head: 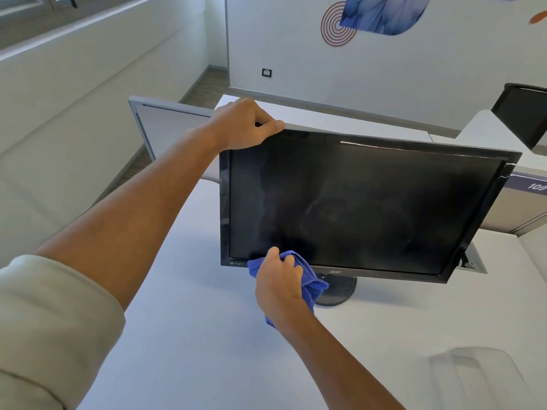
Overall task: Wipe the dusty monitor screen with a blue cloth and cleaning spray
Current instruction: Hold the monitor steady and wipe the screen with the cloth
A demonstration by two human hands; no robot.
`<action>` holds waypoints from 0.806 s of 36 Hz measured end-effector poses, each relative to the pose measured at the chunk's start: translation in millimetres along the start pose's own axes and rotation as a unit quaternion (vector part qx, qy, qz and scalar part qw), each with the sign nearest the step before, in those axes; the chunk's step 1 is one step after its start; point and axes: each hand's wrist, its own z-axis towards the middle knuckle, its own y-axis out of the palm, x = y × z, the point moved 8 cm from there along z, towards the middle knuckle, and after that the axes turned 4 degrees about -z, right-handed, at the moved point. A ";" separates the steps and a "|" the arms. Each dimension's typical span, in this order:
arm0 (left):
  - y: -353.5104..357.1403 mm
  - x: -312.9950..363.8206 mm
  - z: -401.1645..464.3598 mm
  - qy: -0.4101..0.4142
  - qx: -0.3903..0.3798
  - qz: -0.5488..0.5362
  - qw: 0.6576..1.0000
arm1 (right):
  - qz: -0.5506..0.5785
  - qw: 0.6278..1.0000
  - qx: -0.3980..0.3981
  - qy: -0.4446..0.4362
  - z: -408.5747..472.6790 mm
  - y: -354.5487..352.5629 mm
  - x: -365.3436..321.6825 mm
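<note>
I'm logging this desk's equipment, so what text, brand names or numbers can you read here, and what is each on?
"acer": on the lower bezel of the monitor, at its centre.
"109": white digits on the purple strip on the partition at the right edge; further characters may be cut off.
Small badge on the monitor's lower left bezel: too small to read.
Wall plate on the far wall: markings illegible.

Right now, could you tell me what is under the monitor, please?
Under the monitor a round dark stand rests on the white desk. The right hand and blue cloth cover the stand's left part.
</note>
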 end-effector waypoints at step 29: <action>0.3 10.3 0.6 0.019 0.008 -0.044 0.999 | -0.047 0.982 0.016 0.184 -13.7 -30.4 282.7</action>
